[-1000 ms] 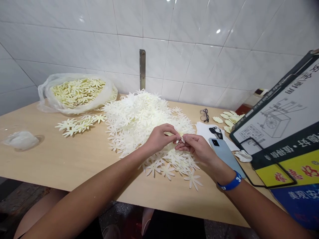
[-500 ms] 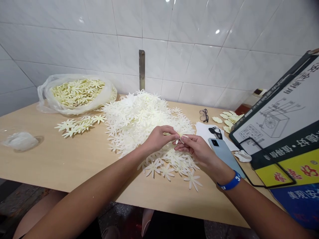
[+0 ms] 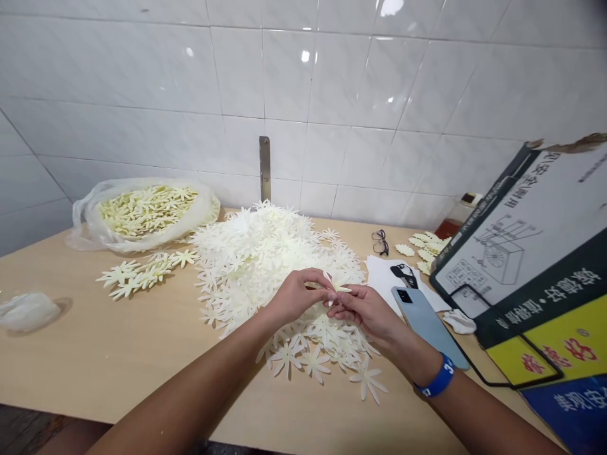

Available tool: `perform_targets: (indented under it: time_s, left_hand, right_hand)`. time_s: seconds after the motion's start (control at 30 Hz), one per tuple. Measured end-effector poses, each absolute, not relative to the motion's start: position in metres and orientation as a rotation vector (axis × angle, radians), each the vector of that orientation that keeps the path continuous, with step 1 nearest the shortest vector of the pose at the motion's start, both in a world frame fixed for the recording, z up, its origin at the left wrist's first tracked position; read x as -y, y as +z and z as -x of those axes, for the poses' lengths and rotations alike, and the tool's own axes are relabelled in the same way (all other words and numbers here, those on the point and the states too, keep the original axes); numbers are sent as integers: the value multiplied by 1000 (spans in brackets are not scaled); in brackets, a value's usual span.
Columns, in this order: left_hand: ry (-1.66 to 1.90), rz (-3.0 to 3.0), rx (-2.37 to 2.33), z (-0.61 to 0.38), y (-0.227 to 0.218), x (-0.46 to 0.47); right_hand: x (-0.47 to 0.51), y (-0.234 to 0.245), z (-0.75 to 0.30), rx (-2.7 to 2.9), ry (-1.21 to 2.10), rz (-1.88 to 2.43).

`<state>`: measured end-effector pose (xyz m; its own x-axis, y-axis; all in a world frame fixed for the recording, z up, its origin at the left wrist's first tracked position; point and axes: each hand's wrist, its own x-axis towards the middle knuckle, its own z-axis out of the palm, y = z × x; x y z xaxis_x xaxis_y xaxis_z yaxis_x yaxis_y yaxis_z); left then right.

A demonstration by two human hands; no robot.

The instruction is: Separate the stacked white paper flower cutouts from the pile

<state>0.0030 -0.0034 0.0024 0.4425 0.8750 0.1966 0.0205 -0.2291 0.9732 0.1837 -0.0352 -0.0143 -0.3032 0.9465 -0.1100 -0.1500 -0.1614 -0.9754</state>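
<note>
Both my hands meet over the near side of a big heap of white flower-shaped cutouts (image 3: 265, 253) on a wooden table (image 3: 118, 354). My left hand (image 3: 296, 296) pinches a pale flower cutout (image 3: 337, 286) with curled fingers. My right hand (image 3: 363, 311), with a blue wristband (image 3: 439, 381), grips the same cutout from the other side. Loose cutouts lie just below my hands, near the table's front edge.
A clear bag of yellowish cutouts (image 3: 142, 212) sits at the back left, with a small row of them (image 3: 142, 272) in front. A phone (image 3: 427, 325), glasses (image 3: 380, 242), white paper and printed boards (image 3: 531, 253) fill the right side. A crumpled plastic bag (image 3: 26, 311) lies far left.
The camera has tilted up, so everything sits lower in the picture. My hands stay together on the flower cutout with only slight finger movement.
</note>
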Motion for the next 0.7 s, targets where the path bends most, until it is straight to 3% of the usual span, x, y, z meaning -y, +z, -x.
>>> perform_targets:
  time_s: [0.37, 0.7]
  left_hand:
    - [1300, -1157, -920, 8, 10, -7]
    - [1284, -1305, -1021, 10, 1, -12]
  right_hand:
    - [35, -8, -184, 1267, 1418, 1043]
    - [35, -8, -184, 1206, 1424, 1079]
